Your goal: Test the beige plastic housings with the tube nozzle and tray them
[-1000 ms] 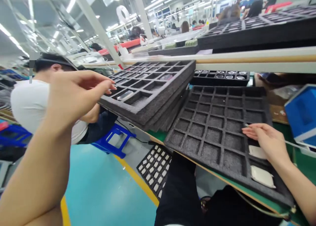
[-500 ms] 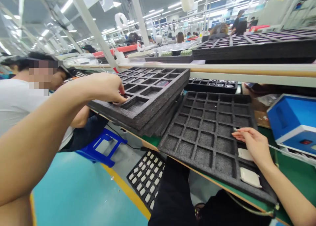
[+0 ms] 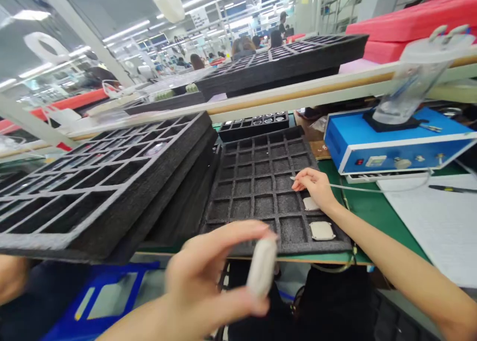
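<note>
My left hand [image 3: 208,276], blurred, is raised in the foreground. Its thumb and fingers pinch a cream, rounded watch case [image 3: 263,266] edge-on. My right hand [image 3: 315,186] hovers over the right column of a black foam tray [image 3: 253,202], fingers closed on a slim pen-like tool with a pale tip [image 3: 292,178]. A thin hose [image 3: 368,188] runs from this hand towards the blue box. Below the hand, two cream watch cases sit in the tray's pockets: a near one [image 3: 322,231] and one partly covered by my wrist [image 3: 310,203].
Tilted, stacked black foam trays [image 3: 149,212] rise on the left. On the right stands a blue machine [image 3: 402,142] bearing a clear cylinder [image 3: 406,88]. A white sheet [image 3: 436,222] with a pen [image 3: 452,188] lies beside it. A shelf rail [image 3: 298,93] crosses behind; a blue stool [image 3: 97,301] is low left.
My left hand has come from the stacked trays towards me and now holds a watch case. The view has turned right. My right hand stays over the tray's right column.
</note>
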The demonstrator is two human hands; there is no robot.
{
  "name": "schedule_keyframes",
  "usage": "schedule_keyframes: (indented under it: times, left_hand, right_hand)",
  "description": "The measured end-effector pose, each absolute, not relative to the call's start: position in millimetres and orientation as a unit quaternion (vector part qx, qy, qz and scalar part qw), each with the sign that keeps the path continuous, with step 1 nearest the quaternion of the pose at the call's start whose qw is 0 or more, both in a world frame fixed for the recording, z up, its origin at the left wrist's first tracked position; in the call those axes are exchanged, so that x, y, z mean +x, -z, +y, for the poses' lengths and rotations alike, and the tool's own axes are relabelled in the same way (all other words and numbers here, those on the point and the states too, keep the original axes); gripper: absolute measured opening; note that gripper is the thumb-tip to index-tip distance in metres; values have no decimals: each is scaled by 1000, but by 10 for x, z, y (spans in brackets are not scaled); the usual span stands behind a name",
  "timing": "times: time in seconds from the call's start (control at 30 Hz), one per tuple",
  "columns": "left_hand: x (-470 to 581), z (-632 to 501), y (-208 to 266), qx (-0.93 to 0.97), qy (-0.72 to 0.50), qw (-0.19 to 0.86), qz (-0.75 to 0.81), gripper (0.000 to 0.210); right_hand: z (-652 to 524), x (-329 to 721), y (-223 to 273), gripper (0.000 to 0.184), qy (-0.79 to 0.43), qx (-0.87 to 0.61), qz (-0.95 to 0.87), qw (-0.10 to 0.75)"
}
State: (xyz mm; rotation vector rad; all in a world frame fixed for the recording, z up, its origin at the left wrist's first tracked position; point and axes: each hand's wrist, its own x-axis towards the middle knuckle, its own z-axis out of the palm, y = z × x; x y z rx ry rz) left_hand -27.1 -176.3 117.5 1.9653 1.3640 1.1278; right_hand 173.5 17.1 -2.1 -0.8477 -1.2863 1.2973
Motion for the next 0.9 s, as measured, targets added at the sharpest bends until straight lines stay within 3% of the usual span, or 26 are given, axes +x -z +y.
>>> schedule_keyframes:
  times: [0.07,0.2,0.4,0.6,0.9]
  left_hand:
    - [54,-1231,-858,639,-488,402,438,52]
    - [211,-336,-312,447,-605,497,432,45]
    - [14,-131,13,400,-550,600,421,37]
    - [37,-180,-3,405,-506,653,393,41]
    - [32,-180,30,439,-500,639,386,40]
  right_hand:
    - [142,1743,-15,8,-538,-333,-550,545]
    - [118,1747,-48,7,-524,-303,-566,560]
    - [78,1774,-3,2,-521,-256,-598,553]
    - [84,1812,32,8,-490,-249,-612,568]
    - [90,1787,7,7,-485,-270,-625,549]
